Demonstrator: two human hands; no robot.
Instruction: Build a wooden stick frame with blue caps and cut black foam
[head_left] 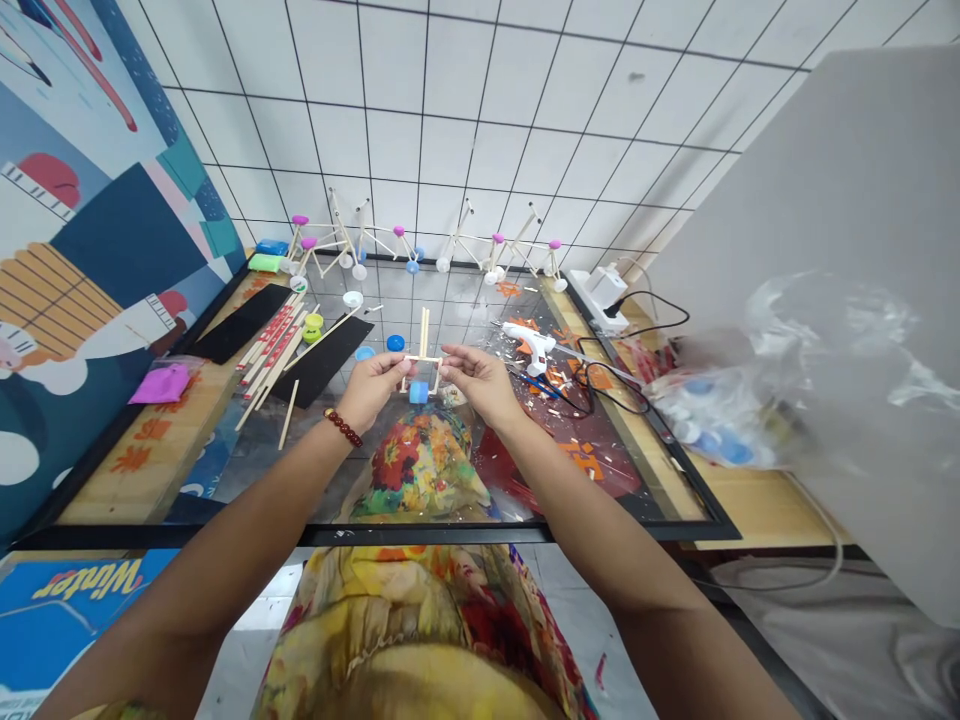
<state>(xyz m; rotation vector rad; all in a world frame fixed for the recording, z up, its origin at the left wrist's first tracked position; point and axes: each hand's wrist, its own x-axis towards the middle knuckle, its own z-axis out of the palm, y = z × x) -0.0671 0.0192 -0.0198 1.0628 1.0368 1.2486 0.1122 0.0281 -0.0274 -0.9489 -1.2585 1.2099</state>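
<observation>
Together, fingers pinch a slim, angular wooden-stick frame

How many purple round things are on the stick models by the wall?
5: upper left disc, lower left disc, middle disc, right-of-middle disc, far right disc. More may be hidden.

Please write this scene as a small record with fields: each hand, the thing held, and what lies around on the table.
Left hand: pinches the left end of the stick frame; bead bracelet on the wrist
Right hand: fingers at the frame's right end
Held thing: small frame of pale sticks, two standing upright side by side
Table, left: loose sticks, black sheet, purple packet
Table, right: white glue gun among scraps
Table, back: stick models with pink pieces, near the tiled wall
</observation>
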